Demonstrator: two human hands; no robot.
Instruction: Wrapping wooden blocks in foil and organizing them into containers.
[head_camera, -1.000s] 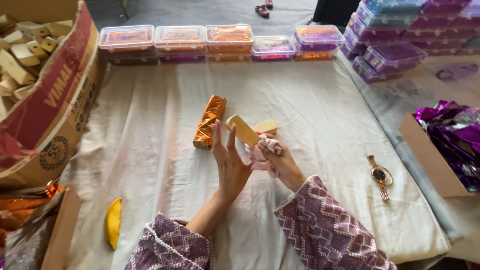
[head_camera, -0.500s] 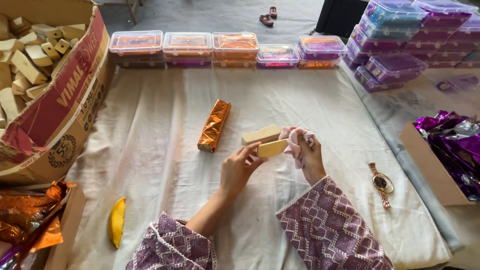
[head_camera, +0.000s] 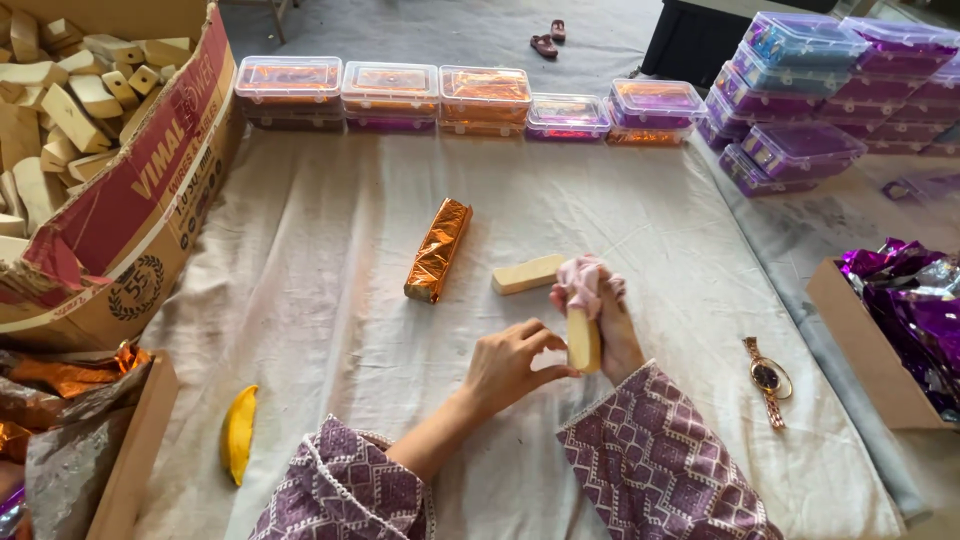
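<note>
Near the front of the white cloth, my right hand (head_camera: 610, 320) grips a pink rag (head_camera: 585, 280) pressed on the top end of a pale cream bar (head_camera: 582, 340) held upright. My left hand (head_camera: 510, 362) pinches the same bar from its left side. A second bare cream bar (head_camera: 527, 274) lies flat on the cloth just beyond my hands. Left of it lies a bar wrapped in orange foil (head_camera: 439, 249).
A big cardboard box (head_camera: 150, 190) of bare bars stands at the left. Lidded plastic boxes (head_camera: 390, 95) line the far edge, with purple ones (head_camera: 800, 100) stacked at right. A wristwatch (head_camera: 767, 378), a yellow scraper (head_camera: 239, 433), orange foil (head_camera: 60, 375) and a box of purple foil (head_camera: 910, 310) lie around.
The bar in my hands has turned from lying sideways to standing upright, and both hands have come lower and nearer to me. The rag now sits on the bar's top end.
</note>
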